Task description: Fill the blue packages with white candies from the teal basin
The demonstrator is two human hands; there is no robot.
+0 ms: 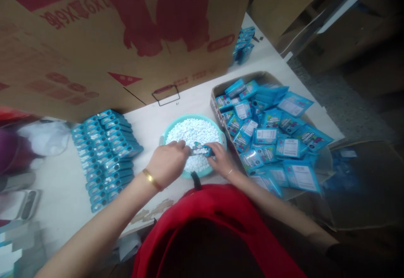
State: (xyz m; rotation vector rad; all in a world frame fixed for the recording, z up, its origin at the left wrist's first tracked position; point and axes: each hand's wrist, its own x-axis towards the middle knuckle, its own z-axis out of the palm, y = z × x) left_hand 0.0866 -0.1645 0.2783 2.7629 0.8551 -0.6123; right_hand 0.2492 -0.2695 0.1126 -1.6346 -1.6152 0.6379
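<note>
A turquoise basin [172, 124] full of small white pellets stands on the white table in front of me. Over its near half, my right hand [219, 159] holds a small blue packet [201, 149] by its right end. My left hand [170, 160], with a gold bracelet at the wrist, is closed at the packet's left side; what its fingers pinch is too small to make out. White pellets show at the packet's opening. Rows of blue packets [105, 156] stand close together left of the basin. An open carton [217, 107] heaped with flat blue packets lies to the right.
A large brown cardboard box [126, 38] rises behind the basin. More blue packets [243, 46] stand at the table's back right. White plastic bags [47, 137] and a white device [20, 204] lie far left.
</note>
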